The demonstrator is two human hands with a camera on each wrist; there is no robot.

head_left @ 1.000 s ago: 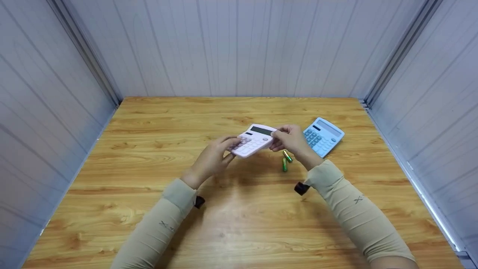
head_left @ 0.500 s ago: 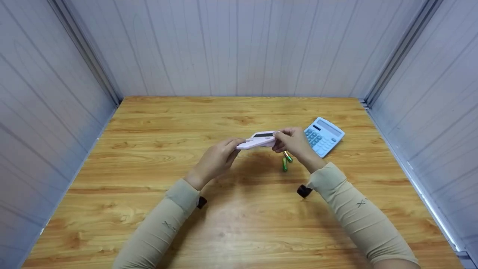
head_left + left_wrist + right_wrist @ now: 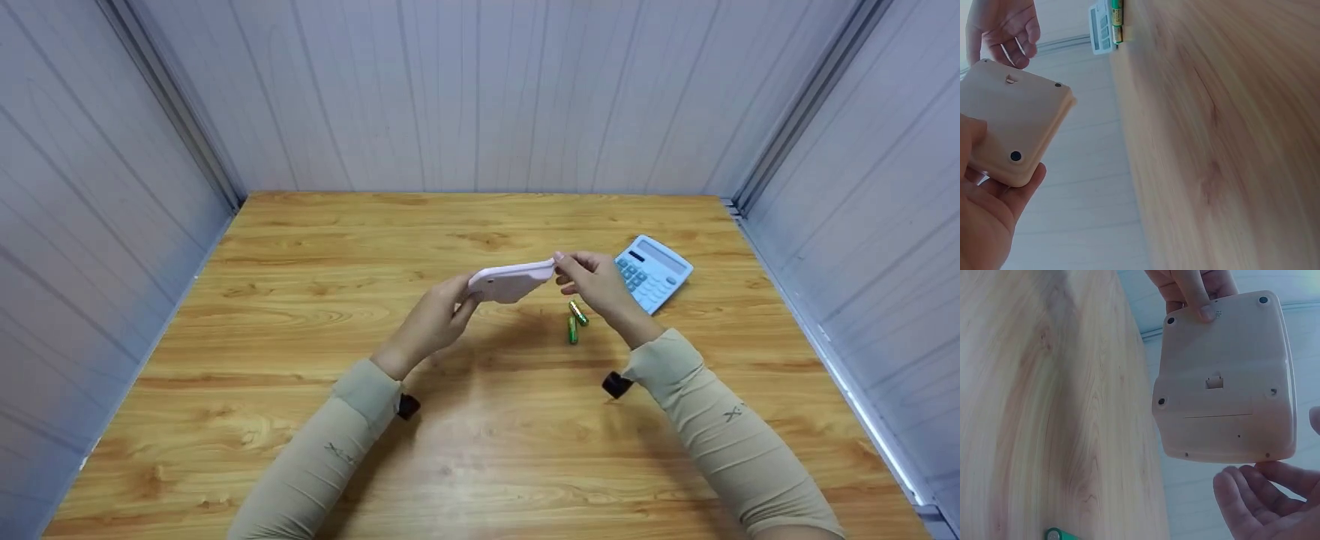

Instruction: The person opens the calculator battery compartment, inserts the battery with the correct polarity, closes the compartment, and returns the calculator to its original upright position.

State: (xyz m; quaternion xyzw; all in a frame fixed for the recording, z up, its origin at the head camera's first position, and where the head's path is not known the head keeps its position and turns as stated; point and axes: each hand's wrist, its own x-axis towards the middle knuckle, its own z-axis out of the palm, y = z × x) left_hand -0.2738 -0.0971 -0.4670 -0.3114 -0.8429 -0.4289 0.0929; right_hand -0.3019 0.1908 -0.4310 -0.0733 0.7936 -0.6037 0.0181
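A pale pink calculator point(image 3: 514, 283) is held up over the table, tilted so that its underside faces the wrist cameras. My left hand point(image 3: 431, 319) grips one end of it, thumb on the back and fingers behind. Near the opposite end is my right hand point(image 3: 604, 289); in the right wrist view, one of its fingertips point(image 3: 1266, 466) meets the edge while the thumb stands apart. The back point(image 3: 1221, 354) shows dark round feet, a small latch slot and a thin seam. The keys and display are hidden.
Two green batteries point(image 3: 573, 330) lie on the wooden table point(image 3: 300, 330) below my right hand. Behind that hand lies a light blue calculator point(image 3: 656, 271), keys up, partly covered by it. Pale panel walls point(image 3: 472, 97) enclose the back and both sides.
The pink calculator has turned from keys up, through edge-on, to showing its underside. My right hand has loosened from its far end and shifted slightly right; my left hand keeps its grip.
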